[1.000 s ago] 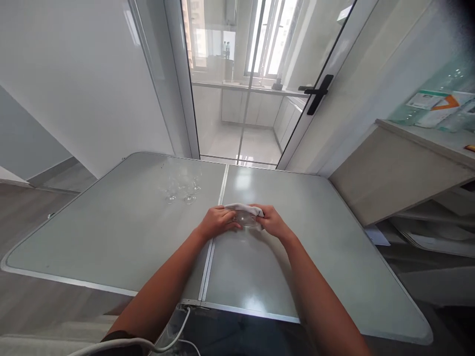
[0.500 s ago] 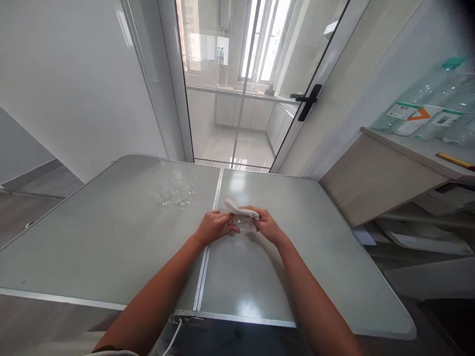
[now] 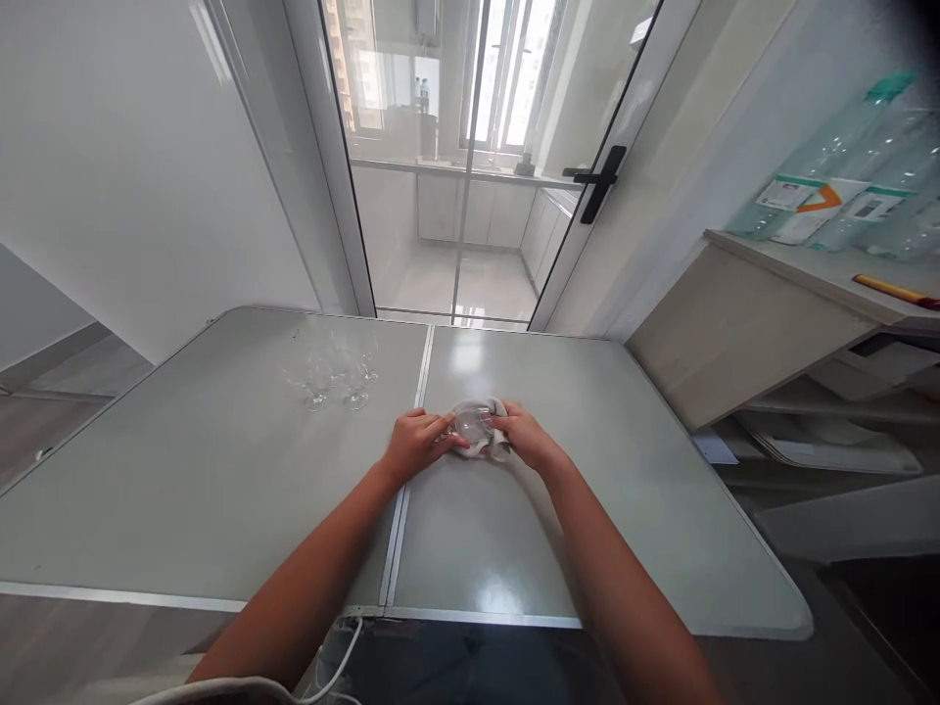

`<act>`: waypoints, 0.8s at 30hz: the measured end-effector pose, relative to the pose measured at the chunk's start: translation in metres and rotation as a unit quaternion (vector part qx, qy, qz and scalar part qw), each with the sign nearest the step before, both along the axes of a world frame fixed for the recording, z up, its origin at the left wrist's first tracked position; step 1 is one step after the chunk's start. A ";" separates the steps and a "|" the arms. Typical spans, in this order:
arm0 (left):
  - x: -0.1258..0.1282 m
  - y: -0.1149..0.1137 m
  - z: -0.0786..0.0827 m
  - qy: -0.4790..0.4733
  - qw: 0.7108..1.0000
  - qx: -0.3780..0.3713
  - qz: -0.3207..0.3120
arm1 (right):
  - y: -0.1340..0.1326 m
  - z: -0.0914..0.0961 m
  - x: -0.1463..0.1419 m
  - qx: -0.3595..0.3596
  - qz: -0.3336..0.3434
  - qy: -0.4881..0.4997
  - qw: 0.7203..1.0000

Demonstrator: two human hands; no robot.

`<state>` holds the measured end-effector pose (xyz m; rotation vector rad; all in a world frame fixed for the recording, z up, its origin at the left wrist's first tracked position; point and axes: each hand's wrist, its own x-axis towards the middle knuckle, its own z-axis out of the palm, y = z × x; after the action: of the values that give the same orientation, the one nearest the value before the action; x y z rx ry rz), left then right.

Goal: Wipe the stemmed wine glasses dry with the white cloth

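Just right of the table's seam, my two hands meet around a clear glass. My left hand is closed on the glass from the left, thumb and fingers pinching its side. A white cloth wraps the far and right sides of the glass and shows beneath it. My right hand is closed on the cloth, pressing it against the glass. The fingertips of my right hand are partly hidden by the cloth.
Several clear stemmed glasses stand at the back left of the grey-green table. Behind it is a glass door with a black handle. Plastic bottles stand on a shelf at the right. A white cable hangs near the front edge.
The glass has turned, so its round shape now faces me. The cloth has gone from lying over its top to wrapping behind and under it. The view has shifted slightly.
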<state>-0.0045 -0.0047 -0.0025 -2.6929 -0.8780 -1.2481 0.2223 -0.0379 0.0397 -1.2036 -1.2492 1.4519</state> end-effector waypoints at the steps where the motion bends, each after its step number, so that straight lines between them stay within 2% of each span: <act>1: 0.000 0.000 -0.001 0.004 1.000 -0.002 0.009 | 0.000 -0.002 0.000 -0.022 -0.007 0.011 1.000; 5: 0.001 0.003 -0.001 0.001 0.999 -0.010 0.041 | 0.000 -0.006 0.001 -0.022 -0.028 -0.002 0.999; 9: 0.001 0.008 -0.001 -0.023 0.996 -0.026 0.083 | 0.000 0.000 0.000 0.024 -0.110 -0.030 0.993; 12: 0.004 0.008 -0.003 -0.013 0.996 -0.047 0.072 | -0.004 0.007 -0.007 0.170 -0.125 -0.090 0.973; 14: 0.005 0.007 -0.003 -0.009 0.996 -0.059 0.065 | -0.007 0.008 -0.014 0.270 -0.110 -0.147 0.945; 15: 0.006 0.006 -0.002 -0.015 0.995 -0.064 0.069 | -0.009 0.008 -0.017 0.294 -0.112 -0.171 0.934; 20: 0.006 0.005 0.002 -0.082 0.982 -0.088 0.146 | -0.016 -0.003 -0.031 0.280 -0.120 -0.217 0.928; 22: 0.005 0.005 0.002 -0.084 0.983 -0.094 0.131 | -0.017 -0.005 -0.034 0.304 -0.124 -0.207 0.922; 24: 0.005 0.005 0.000 -0.069 0.988 -0.092 0.104 | -0.017 -0.002 -0.034 0.293 -0.134 -0.183 0.929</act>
<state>0.0009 -0.0001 -0.0028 -2.5831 -1.3139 -1.3818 0.1888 -0.0547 0.0374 -1.1870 -1.5507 0.5931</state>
